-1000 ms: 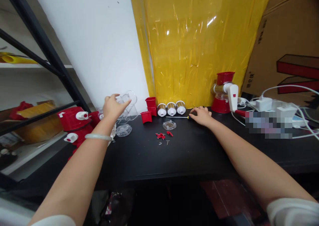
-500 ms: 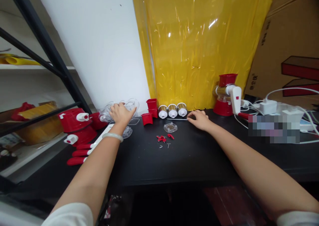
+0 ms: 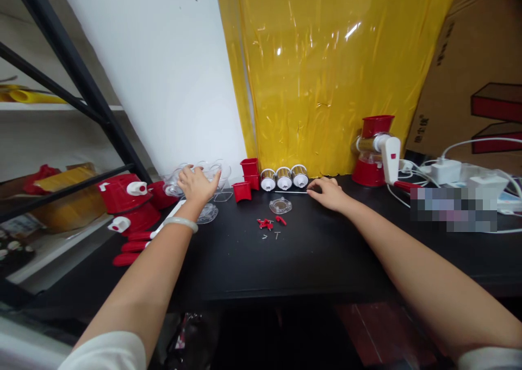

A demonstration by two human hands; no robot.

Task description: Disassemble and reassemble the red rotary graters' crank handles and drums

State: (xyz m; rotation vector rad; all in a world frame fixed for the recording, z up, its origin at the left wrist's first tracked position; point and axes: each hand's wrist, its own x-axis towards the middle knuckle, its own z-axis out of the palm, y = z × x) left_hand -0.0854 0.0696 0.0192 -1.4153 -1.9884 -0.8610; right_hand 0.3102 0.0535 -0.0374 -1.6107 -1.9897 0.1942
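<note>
Left hand: left of centre in the frame, the hand (image 3: 198, 185) has its thumb spread well away from the fingers, over the clear plastic parts (image 3: 223, 197); whether it touches or grips one cannot be told.
Right hand: right of centre, the hand (image 3: 328, 193) is loosely curled at the right end of a thin rod (image 3: 290, 192); its grip cannot be made out.
Between the hands: two red hoppers (image 3: 250, 169) near the wall, a third, smaller red piece (image 3: 242, 191) just in front, then three drums (image 3: 284, 179) side by side behind the rod.
Mid-frame, nearer the viewer: a clear disc (image 3: 280, 205), small red pieces (image 3: 266, 224) and loose screws (image 3: 277, 234).
Left of frame: red bases (image 3: 129, 193) and red-ended handles (image 3: 132, 246), partly behind the left forearm.
Right of frame: an assembled grater (image 3: 369, 151) by the yellow sheet (image 3: 334, 82), with white cables and adapters (image 3: 446, 170) beside it.
Hard to see: the left hand covers some clear parts, whose edges blend together; a pixelated patch masks something at right; the carton (image 3: 468, 71) is cut off at upper right.
</note>
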